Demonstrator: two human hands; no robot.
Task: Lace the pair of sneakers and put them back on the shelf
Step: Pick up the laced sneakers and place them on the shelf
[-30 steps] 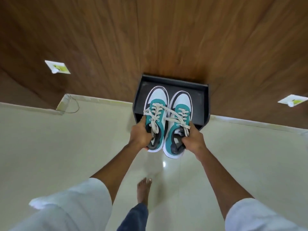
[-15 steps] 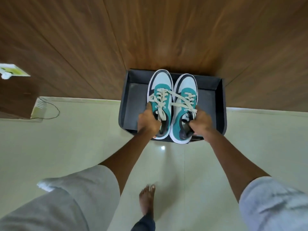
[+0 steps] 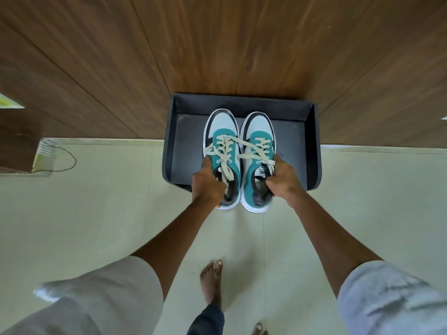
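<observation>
The head camera looks down at two arms reaching out over a pale, shiny tile floor (image 3: 72,226). The left hand (image 3: 208,187) is closed around the heel end of the left teal, white and black sneaker (image 3: 223,151). The right hand (image 3: 283,180) is closed around the heel end of the right teal, white and black sneaker (image 3: 257,151), with its fingers tucked into the shoe's opening. The two shoes sit side by side, touching. Their toes point away from the person and lie over the black shelf tray (image 3: 300,141). Their heels stick out past its front edge. I cannot tell if the soles rest on the tray.

Cream flat laces (image 3: 244,149) run up both shoes. One loose lace crosses from the left shoe over to the right one. A small white label on the tongue of the right shoe reads "PUMA", seen upside down.

The tray stands against a brown wooden wall (image 3: 242,44). A thin black wire (image 3: 69,163) curls on the floor at the left. White rolled-up sleeves (image 3: 116,293) and a bare foot (image 3: 212,281) show at the bottom.
</observation>
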